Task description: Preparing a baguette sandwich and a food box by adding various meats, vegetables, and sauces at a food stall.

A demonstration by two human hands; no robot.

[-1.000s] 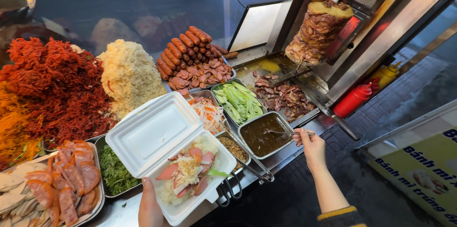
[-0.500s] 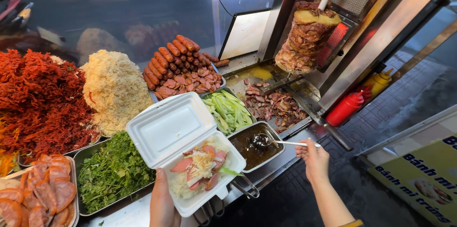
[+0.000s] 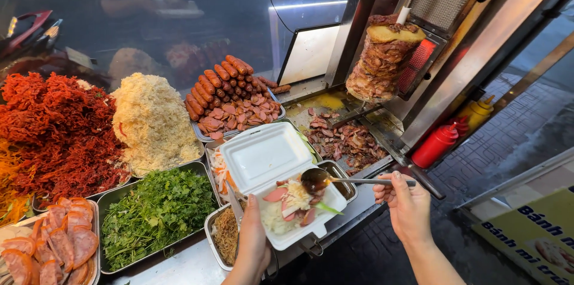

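Two hands are busy over the food stall. The left hand (image 3: 252,243) is closed on the near edge of a white foam box (image 3: 281,183), holding it open above the metal trays. Rice and pink meat slices sit inside. The right hand (image 3: 406,204) is closed on a long metal spoon (image 3: 353,181). Its scoop sits over the food in the box, full of brown sauce. Green herbs (image 3: 152,213) lie just beside the box.

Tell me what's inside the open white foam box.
The white foam clamshell box holds pale rice or noodles, pink sliced meat and a green strip. The metal ladle covers part; what lies beneath is hidden.
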